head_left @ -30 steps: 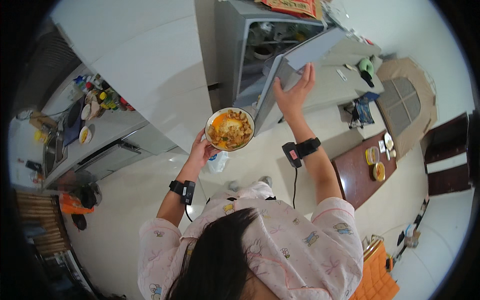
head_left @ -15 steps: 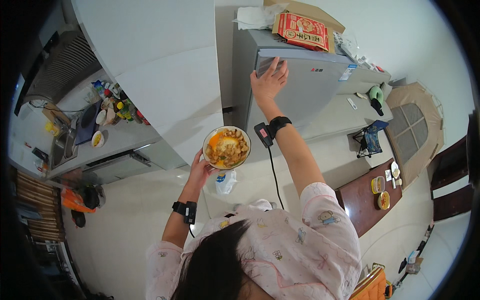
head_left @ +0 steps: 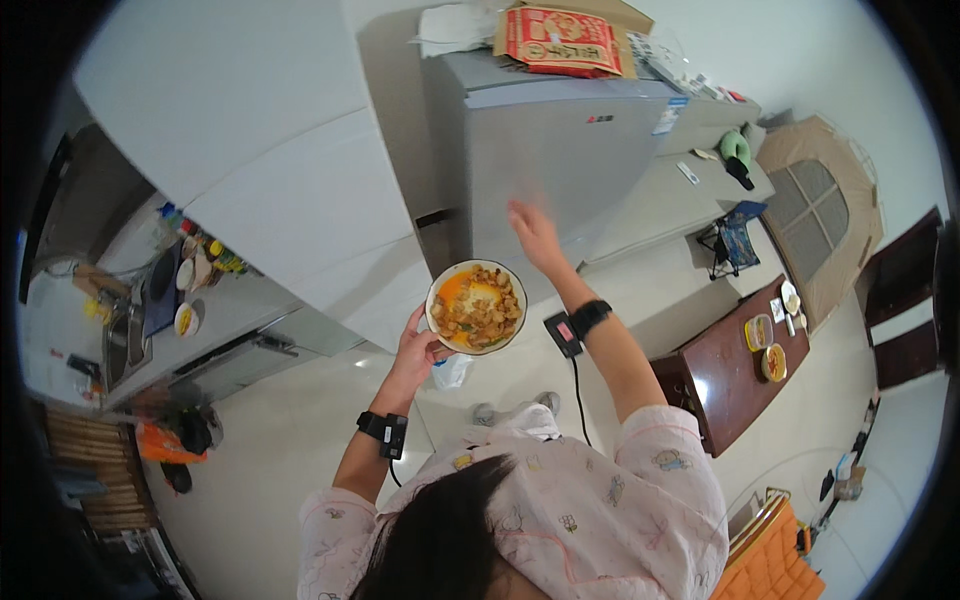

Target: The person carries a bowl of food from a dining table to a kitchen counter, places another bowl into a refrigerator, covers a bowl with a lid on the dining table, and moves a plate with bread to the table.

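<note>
The bowl (head_left: 477, 307) — pale, with a thin dark rim — is held in the air in front of the body, over the floor (head_left: 270, 440). It contains brown chunks, a paler middle and orange liquid toward its left side. The left hand (head_left: 413, 352) grips it at the lower left edge. The right hand (head_left: 537, 238) is empty and loosely open, its fingers blurred, in front of the closed fridge door (head_left: 550, 165); whether it touches the door I cannot tell.

Each wrist wears a black device on a strap; the right device (head_left: 563, 335) has a small reddish label. High on the door is a small red-and-dark mark, and near its upper right corner a blue-and-white sticker (head_left: 670, 116). On top of the fridge lies a red package (head_left: 562, 42) printed with large characters.

To the left, coloured bottles (head_left: 227, 257) and a small bowl of yellow food (head_left: 187, 320) stand on the kitchen worktop (head_left: 235, 325) — the bottle labels are too small to read. At right, a brown worktop (head_left: 725, 385) carries a clear container (head_left: 758, 332) beside another bowl (head_left: 773, 363).
</note>
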Action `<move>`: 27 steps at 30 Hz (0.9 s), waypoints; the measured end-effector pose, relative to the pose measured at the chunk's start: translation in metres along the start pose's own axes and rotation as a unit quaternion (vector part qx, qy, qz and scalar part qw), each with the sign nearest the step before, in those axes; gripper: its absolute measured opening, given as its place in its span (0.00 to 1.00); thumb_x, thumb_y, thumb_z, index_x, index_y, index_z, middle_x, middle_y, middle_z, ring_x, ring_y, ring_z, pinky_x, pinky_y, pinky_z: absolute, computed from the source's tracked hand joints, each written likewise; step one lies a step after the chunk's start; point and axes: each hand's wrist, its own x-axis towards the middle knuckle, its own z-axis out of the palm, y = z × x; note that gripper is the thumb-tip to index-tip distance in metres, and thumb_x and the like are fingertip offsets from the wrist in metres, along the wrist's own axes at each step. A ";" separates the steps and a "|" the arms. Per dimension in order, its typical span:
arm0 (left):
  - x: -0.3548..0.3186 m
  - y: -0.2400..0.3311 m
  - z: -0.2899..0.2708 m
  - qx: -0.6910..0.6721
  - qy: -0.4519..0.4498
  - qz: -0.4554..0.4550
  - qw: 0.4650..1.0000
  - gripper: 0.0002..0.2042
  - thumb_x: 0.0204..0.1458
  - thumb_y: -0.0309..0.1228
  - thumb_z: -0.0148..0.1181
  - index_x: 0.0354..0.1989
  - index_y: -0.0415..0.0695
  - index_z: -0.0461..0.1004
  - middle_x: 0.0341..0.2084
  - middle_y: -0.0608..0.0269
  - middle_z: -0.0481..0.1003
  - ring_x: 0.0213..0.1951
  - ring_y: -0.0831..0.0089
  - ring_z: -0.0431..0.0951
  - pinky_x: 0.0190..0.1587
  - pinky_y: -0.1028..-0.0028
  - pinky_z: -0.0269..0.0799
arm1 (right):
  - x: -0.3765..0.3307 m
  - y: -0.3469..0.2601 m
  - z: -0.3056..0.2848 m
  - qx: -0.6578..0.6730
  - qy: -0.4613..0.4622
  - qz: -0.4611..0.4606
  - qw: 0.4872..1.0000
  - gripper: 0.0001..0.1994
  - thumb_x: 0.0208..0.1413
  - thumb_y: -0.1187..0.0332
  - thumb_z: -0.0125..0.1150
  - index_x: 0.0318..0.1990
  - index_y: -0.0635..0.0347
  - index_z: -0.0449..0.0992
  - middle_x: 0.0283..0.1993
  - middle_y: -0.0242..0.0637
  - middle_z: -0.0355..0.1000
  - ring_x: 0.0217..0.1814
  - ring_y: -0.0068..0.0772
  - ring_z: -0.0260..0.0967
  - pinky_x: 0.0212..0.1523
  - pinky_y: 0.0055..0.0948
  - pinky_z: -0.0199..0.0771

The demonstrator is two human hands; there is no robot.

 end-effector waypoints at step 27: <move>0.168 -0.365 0.434 0.211 -0.310 -0.447 0.812 0.33 0.43 0.17 0.42 0.60 0.54 0.44 0.46 0.52 0.63 0.42 0.62 0.72 0.43 0.58 0.71 | -0.434 0.167 -0.428 0.372 0.444 0.333 0.744 0.13 0.54 0.68 0.44 0.46 0.59 0.66 0.40 0.30 0.65 0.42 0.22 0.62 0.42 0.25 0.63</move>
